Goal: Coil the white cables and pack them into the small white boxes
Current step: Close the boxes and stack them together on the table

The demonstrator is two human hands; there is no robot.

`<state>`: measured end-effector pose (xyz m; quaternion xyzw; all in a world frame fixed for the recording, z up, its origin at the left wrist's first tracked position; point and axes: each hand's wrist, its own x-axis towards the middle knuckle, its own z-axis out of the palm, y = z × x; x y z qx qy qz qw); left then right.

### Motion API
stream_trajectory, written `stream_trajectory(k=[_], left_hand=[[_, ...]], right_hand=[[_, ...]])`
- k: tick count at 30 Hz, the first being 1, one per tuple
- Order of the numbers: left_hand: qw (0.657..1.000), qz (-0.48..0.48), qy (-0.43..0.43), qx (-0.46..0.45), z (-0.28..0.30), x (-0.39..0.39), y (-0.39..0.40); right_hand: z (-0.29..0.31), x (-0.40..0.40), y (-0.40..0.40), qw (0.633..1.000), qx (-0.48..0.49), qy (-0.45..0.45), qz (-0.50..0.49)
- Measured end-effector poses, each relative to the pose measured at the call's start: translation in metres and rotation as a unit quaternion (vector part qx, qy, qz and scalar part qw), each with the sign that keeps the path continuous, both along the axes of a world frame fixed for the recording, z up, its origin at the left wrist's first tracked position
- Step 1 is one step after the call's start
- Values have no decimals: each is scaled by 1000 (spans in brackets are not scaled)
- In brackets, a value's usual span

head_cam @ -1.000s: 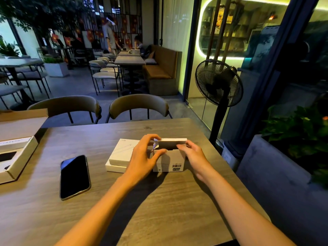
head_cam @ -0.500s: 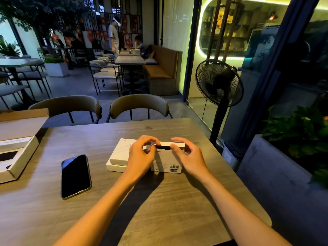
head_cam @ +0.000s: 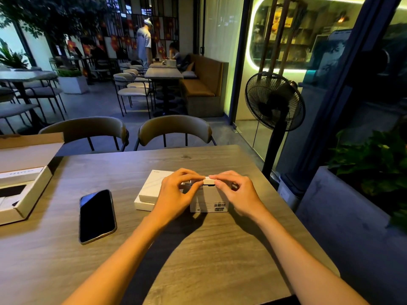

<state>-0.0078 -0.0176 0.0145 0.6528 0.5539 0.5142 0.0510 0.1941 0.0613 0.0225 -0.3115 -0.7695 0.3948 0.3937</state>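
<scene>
Both hands pinch the lid of the small box [head_cam: 208, 200] on the table [head_cam: 198, 249]: left hand [head_cam: 176, 192] and right hand [head_cam: 236, 192] curl over its top edge. A phone [head_cam: 97, 215] lies to the left.

— What's worn on the arms?
— Nothing: both forearms are bare to the frame's edge, no sleeves.
— And the left hand [head_cam: 176, 192] and right hand [head_cam: 236, 192]?
— Bare, gloveless.

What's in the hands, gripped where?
Both hands, left and right, pinch the top flap edge of the small white cardboard box.
</scene>
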Motion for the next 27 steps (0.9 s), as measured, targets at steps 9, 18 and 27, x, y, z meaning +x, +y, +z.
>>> stream_trajectory(k=[9,18,27], left_hand=[[995,3,95,-10,-4,-7,2],[948,262,30,-178,1,-41,-4],[894,153,-328,-265,-7,-43,5]], right_hand=[[-11,5,0,995,86,-44,-16],[-14,13,4,960,205,-118,-151],[-10,-39,-19,936,317,-64,-136]])
